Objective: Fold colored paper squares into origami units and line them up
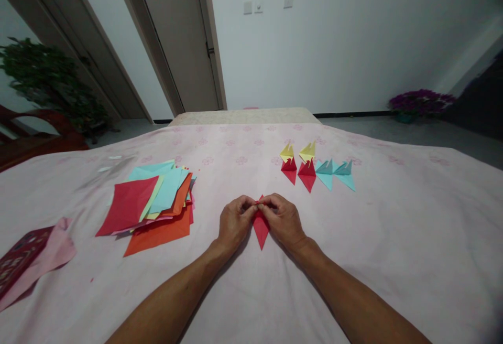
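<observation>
A folded piece of red origami paper lies at the middle of the table, its long point toward me. My left hand pinches its upper part from the left. From the other side my right hand pinches the same part, and the fingertips of both hands almost meet there. Fingers cover much of the paper's upper end. Beyond my right hand stand folded paper figures: two yellow ones, two red ones and two light blue ones.
On the left lies a loose pile of coloured paper squares. A dark red packet with pink paper is at the far left. The pale pink tablecloth covers the table. A wooden chair stands beyond its left edge.
</observation>
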{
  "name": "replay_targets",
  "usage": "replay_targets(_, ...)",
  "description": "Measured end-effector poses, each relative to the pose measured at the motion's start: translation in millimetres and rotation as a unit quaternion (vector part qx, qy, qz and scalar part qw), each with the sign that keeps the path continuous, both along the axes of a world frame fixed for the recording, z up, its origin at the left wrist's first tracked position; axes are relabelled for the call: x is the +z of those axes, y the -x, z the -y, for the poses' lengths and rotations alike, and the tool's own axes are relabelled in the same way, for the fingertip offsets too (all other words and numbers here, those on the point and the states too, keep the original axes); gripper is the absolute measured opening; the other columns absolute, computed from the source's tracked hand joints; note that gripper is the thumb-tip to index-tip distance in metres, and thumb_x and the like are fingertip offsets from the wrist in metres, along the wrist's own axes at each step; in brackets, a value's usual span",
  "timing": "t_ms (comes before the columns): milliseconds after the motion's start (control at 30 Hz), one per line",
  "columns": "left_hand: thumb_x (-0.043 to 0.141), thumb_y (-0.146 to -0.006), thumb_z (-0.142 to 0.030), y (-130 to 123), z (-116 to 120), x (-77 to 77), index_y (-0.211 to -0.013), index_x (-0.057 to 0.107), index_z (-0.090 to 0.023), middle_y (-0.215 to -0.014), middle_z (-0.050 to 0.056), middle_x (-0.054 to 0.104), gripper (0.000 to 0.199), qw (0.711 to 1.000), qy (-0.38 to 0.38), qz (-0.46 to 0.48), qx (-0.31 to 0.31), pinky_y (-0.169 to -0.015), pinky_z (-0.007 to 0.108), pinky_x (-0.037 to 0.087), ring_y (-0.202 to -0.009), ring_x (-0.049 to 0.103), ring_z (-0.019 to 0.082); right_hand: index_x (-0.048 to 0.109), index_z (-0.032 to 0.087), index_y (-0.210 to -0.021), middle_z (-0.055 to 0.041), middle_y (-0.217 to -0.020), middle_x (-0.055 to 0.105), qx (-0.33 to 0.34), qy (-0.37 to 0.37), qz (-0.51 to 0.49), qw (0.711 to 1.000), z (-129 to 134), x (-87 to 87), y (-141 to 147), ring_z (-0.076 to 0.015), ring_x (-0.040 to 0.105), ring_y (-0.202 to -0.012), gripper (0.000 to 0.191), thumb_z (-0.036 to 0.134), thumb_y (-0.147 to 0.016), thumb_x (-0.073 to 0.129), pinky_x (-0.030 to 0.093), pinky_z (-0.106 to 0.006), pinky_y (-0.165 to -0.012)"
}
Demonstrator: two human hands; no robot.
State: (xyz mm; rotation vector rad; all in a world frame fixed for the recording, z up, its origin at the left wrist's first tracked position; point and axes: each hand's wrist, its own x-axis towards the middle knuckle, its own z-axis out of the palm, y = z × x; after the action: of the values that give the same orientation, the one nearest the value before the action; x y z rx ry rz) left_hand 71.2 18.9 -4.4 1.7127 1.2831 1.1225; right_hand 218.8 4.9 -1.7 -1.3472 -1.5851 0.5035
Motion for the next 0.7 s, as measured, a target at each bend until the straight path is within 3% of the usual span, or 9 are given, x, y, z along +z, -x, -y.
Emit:
replay_targets(67,0.062,-0.084,-0.027,2.3,-0.3,0.7,-0.081,0.069,-0.022,-0.077,-0.001,0.070,0.009,1.000,-0.013,-0.017,-0.008,-0.067,0.026,0.047,-0.072,0.064,0.016,0.070,0.023,-0.089,-0.0024,-0.089,0.071,0.000,0.028,-0.009,1.000,0.2,-1.3,-0.5,-0.0186,0.065,-0.081,0.009,0.027,-0.084,0.063,0.050,-0.031,-0.076)
replay_targets(133,0.065,-0.081,-0.023,6.4,-0.6,-0.1,-0.089,0.070,-0.023,-0.085,0.000,0.072,0.009,0.999,-0.034,-0.038,-0.016,-0.073,0.028,0.049,-0.079,0.066,0.017,0.069,0.023,-0.102,-0.0040,-0.098,0.071,-0.004,0.048,0.012,0.999,1.7,-1.1,-2.8,-0.0203,0.065,-0.087,0.024,0.030,-0.080,0.070,0.051,-0.033,-0.081)
replay_targets(233,0.073,-0.077,-0.024,15.3,-2.2,-4.6,-0.100,0.070,-0.025,-0.099,0.003,0.073,0.024,0.991,-0.072,-0.105,-0.032,-0.086,0.035,0.049,-0.094,0.066,0.022,0.065,0.022,-0.118,-0.0077,-0.107,0.070,0.005,0.061,0.086,0.994,4.8,1.9,-8.8,-0.0236,0.063,-0.095,0.048,0.033,-0.073,0.078,0.049,-0.038,-0.087)
replay_targets(333,0.078,-0.075,-0.031,23.9,-5.5,-10.5,-0.105,0.071,-0.026,-0.116,0.007,0.071,0.032,0.977,-0.111,-0.170,-0.069,-0.102,0.045,0.043,-0.117,0.060,0.028,0.062,0.021,-0.126,-0.0102,-0.114,0.068,0.029,0.059,0.151,0.986,6.5,5.4,-15.6,-0.0262,0.060,-0.101,0.063,0.043,-0.070,0.081,0.046,-0.040,-0.090)
replay_targets(433,0.077,-0.076,-0.040,28.9,-8.4,-12.5,-0.118,0.068,-0.025,-0.138,0.009,0.059,0.045,0.956,-0.120,-0.248,-0.101,-0.113,0.052,0.030,-0.137,0.042,0.032,0.060,0.022,-0.128,-0.0100,-0.118,0.067,0.059,0.055,0.203,0.976,6.5,7.2,-22.2,-0.0277,0.056,-0.106,0.069,0.053,-0.069,0.079,0.042,-0.041,-0.093)
replay_targets(533,0.069,-0.082,-0.049,30.1,-8.6,-8.4,-0.132,0.059,-0.026,-0.151,0.008,0.044,0.056,0.924,-0.108,-0.342,-0.129,-0.117,0.056,0.022,-0.145,0.029,0.034,0.058,0.023,-0.131,-0.0102,-0.122,0.065,0.077,0.052,0.240,0.966,5.6,6.3,-28.9,-0.0279,0.053,-0.111,0.072,0.057,-0.071,0.076,0.039,-0.042,-0.095)
replay_targets(700,0.054,-0.090,-0.058,29.5,-5.0,0.6,-0.141,0.050,-0.028,-0.158,0.011,0.031,0.060,0.885,-0.125,-0.422,-0.152,-0.116,0.059,0.020,-0.147,0.023,0.036,0.051,0.025,-0.140,-0.0111,-0.133,0.059,0.094,0.049,0.266,0.958,2.2,0.0,-37.4,-0.0297,0.046,-0.124,0.082,0.062,-0.070,0.074,0.034,-0.045,-0.102)
